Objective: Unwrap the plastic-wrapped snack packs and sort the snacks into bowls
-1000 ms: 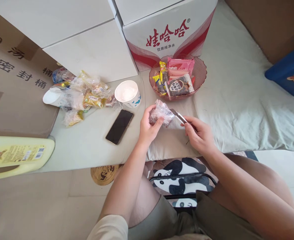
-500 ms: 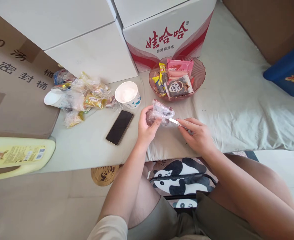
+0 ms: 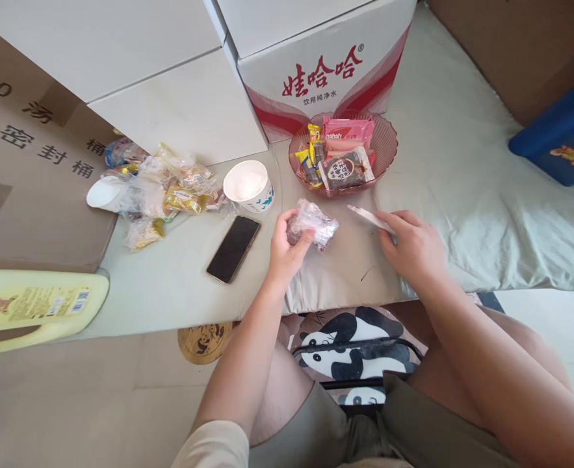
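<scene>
My left hand (image 3: 285, 255) is closed around a dark reddish item in crumpled clear plastic wrap (image 3: 316, 224), held just above the cloth. Most of what lies under the wrap is hidden. To the right, my right hand (image 3: 416, 248) grips a slim pale knife-like tool (image 3: 368, 216) between thumb and fingers. Its tip points left and stands apart from the wrap. Behind both hands sits a pink ribbed glass bowl (image 3: 389, 146) with several packaged snacks. A white paper tub (image 3: 262, 195) and a black phone (image 3: 233, 249) lie left of my left hand.
Crumpled wrappers (image 3: 184, 195) and a tipped paper cup (image 3: 104, 193) are heaped at the left. A yellow jug (image 3: 38, 305) lies near the front edge. White boxes (image 3: 179, 110) and brown cartons (image 3: 33, 182) stand behind and beside. A blue container (image 3: 560, 140) is at far right.
My right hand has drawn back to the right, taking the tool's tip off the plastic wrap. My left hand stays in place, still holding the wrapped item.
</scene>
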Demonstrator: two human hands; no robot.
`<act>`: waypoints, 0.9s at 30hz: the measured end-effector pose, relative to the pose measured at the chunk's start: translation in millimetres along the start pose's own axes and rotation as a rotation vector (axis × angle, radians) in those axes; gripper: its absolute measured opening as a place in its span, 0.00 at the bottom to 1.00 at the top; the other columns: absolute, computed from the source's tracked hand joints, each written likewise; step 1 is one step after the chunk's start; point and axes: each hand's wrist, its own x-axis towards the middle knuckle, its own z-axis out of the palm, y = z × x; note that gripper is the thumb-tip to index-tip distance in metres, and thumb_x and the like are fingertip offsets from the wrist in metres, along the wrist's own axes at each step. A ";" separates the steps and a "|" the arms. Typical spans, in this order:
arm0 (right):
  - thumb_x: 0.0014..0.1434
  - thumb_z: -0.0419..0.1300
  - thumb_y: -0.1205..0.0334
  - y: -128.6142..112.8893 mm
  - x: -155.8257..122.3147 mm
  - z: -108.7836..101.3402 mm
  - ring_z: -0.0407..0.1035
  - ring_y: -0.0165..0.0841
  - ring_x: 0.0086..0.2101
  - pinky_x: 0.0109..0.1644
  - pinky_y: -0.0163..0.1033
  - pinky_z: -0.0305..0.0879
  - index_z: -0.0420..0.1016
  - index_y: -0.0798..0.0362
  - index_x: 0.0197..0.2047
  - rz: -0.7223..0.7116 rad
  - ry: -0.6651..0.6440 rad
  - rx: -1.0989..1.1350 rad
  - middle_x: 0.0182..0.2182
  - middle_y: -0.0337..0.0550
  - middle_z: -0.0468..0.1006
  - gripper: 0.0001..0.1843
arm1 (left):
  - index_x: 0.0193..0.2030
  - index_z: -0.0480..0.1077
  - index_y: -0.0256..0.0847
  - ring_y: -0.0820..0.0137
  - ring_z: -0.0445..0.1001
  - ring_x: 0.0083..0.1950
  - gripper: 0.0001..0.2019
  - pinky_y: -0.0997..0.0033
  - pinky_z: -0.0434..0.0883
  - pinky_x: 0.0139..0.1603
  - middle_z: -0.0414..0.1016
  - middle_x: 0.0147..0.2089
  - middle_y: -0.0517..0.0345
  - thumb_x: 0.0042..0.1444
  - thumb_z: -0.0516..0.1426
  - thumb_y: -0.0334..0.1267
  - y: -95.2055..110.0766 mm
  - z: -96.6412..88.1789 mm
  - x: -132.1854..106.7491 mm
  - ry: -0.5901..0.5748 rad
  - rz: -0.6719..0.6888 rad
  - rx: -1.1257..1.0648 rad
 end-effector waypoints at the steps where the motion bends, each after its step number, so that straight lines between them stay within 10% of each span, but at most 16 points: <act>1: 0.62 0.56 0.63 1.6 0.4 -0.1 0.74 0.43 0.36 0.40 0.48 0.65 0.81 0.47 0.50 0.017 0.012 -0.026 0.42 0.49 0.82 0.17 | 0.55 0.66 0.42 0.64 0.78 0.48 0.34 0.65 0.76 0.47 0.76 0.51 0.48 0.52 0.61 0.66 2.6 3.1 -2.2 -0.044 0.017 0.028; 10: 0.64 0.58 0.56 -20.5 -3.8 5.3 0.76 0.44 0.48 0.52 0.52 0.71 0.78 0.47 0.51 -0.220 -0.156 0.392 0.47 0.49 0.81 0.14 | 0.55 0.68 0.41 0.63 0.77 0.50 0.27 0.64 0.73 0.53 0.78 0.52 0.48 0.57 0.60 0.59 13.6 11.1 -10.1 -0.229 0.071 0.135; 27: 0.64 0.58 0.62 -27.0 -7.1 5.0 0.76 0.39 0.43 0.48 0.47 0.73 0.76 0.48 0.43 -0.177 -0.155 0.515 0.41 0.46 0.80 0.06 | 0.55 0.70 0.39 0.64 0.78 0.49 0.25 0.67 0.73 0.49 0.79 0.52 0.46 0.62 0.56 0.58 12.2 10.4 -9.5 -0.259 0.076 0.105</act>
